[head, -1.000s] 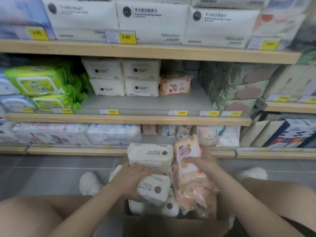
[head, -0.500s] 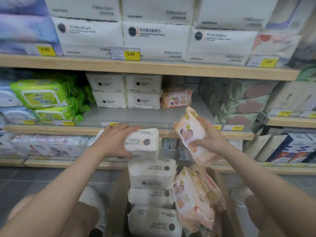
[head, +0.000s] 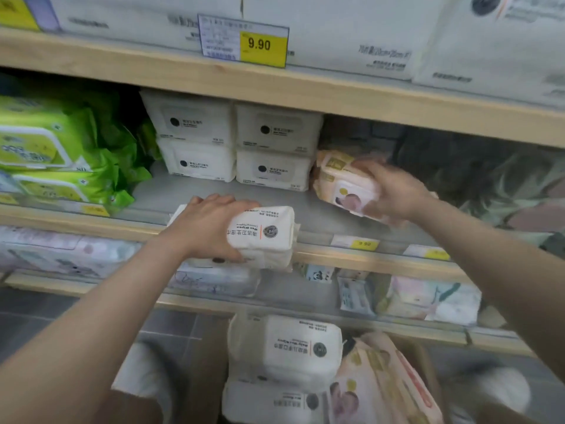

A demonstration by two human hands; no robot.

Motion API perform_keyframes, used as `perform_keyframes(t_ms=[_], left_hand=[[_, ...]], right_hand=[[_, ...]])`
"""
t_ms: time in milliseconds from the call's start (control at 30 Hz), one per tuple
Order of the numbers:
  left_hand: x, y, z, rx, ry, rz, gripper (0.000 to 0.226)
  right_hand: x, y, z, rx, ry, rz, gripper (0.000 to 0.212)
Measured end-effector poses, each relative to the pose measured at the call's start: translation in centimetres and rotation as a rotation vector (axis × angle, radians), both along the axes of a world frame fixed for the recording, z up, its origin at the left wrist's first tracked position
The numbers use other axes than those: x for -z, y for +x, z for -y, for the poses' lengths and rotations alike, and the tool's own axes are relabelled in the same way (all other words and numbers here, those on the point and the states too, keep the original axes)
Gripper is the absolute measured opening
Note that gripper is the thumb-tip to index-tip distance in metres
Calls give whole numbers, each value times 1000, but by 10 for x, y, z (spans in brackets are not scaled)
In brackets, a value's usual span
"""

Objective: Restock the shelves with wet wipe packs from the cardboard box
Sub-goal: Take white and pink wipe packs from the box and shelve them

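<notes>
My left hand (head: pixel 208 224) grips a white wet wipe pack (head: pixel 266 234) at the front edge of the middle shelf (head: pixel 171 191). My right hand (head: pixel 394 191) holds a pink baby wipe pack (head: pixel 339 182) over the same shelf, just right of the stacked white packs (head: pixel 232 142) at the back. Below, the cardboard box (head: pixel 208 362) holds more white packs (head: pixel 293 347) on its left and pink packs (head: pixel 382 384) on its right.
Green wipe packs (head: pixel 55 151) fill the shelf's left end, patterned packs (head: pixel 495 185) its right. The wooden upper shelf (head: pixel 275 87) carries large white packs and a 9.90 price tag (head: pixel 244 41). A lower shelf (head: pixel 397 295) holds small assorted packs.
Both hands have lifted their packs out of the box and up to the middle shelf. The pink pack has gone in over the shelf, the white one reached its front edge.
</notes>
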State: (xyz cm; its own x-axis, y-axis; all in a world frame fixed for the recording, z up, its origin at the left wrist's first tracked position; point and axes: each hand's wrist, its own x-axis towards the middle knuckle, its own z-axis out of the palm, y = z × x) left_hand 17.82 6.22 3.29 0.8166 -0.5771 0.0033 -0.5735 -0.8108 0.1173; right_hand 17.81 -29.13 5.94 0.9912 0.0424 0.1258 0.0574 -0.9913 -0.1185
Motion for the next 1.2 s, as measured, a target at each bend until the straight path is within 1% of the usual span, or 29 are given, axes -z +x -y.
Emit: perform_keyframes(t_ms=[100, 167, 233, 333, 467, 700, 733, 767, 800, 833, 867, 900, 933, 967, 1000, 1033, 1100, 1200], left_hand=[[5, 17, 2, 17, 5, -34, 97], [6, 23, 2, 11, -19, -51, 98], [7, 26, 2, 10, -33, -62, 99], [10, 27, 1, 24, -35, -55, 99], [12, 25, 1, 25, -30, -37, 101], [9, 25, 3, 19, -21, -64, 101], [9, 25, 3, 22, -21, -66, 100], [9, 25, 4, 22, -23, -69, 100], [8, 24, 3, 20, -28, -71, 99], [8, 24, 3, 15, -35, -71, 99], [8, 23, 3, 9, -42, -70, 99], [7, 21, 4, 4, -49, -69, 99], [5, 19, 5, 0, -59, -69, 98], [4, 16, 6, -1, -70, -67, 98], [4, 12, 6, -5, -78, -63, 98], [4, 9, 6, -10, -88, -58, 97], [5, 3, 3, -24, -129, -60, 95], [-3, -3, -4, -42, -200, 2, 94]], right_hand=[[26, 40, 9, -36, -86, -51, 80], [46, 58, 14, -49, -119, -51, 77], [62, 63, 15, -25, -129, -2, 75], [78, 59, 6, 59, -204, 135, 69], [83, 57, -9, 133, -149, 139, 70], [83, 53, -14, 118, -153, 136, 72], [78, 48, -19, 103, -97, 163, 74], [71, 40, -27, 72, 70, 179, 77], [61, 27, -40, 23, 351, 138, 81], [52, 12, -55, -46, 663, 39, 85], [45, -5, -73, -139, 885, -73, 90], [40, -20, -91, -229, 946, -173, 96], [40, -30, -107, -302, 884, -246, 100], [45, -36, -121, -335, 789, -260, 104], [51, -39, -132, -332, 705, -216, 103], [55, -41, -143, -313, 675, -152, 99], [60, -42, -152, -280, 682, -32, 82], [47, -42, -154, -282, 665, 77, 65]])
